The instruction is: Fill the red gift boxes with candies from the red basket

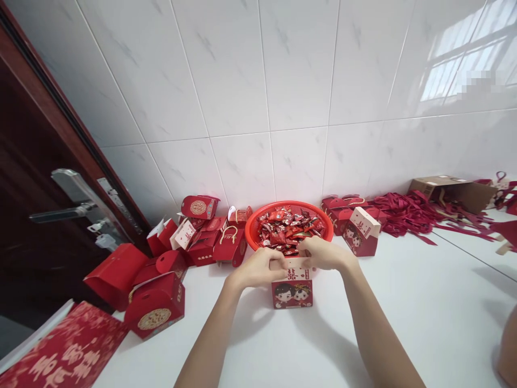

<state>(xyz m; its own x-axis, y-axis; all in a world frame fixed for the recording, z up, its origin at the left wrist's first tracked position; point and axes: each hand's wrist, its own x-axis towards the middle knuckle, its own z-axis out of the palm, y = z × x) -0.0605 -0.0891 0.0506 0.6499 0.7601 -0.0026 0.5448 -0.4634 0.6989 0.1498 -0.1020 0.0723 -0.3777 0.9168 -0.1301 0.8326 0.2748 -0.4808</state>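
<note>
A small red and cream candy box with two cartoon figures on its front stands upright on the white table. My left hand grips the left end of its top edge, fingers curled over it. At the right end, my right hand pinches the same top edge between thumb and fingers. Just behind the box sits a red plastic basket heaped with red-wrapped candies. My hands hide parts of the box's upper corners and the basket's near rim.
Red gift boxes crowd the left side, beside a red printed bag. Right of the basket stands another cartoon box. Farther right lie dark red ribbons and an open cardboard box. A tiled wall backs the table.
</note>
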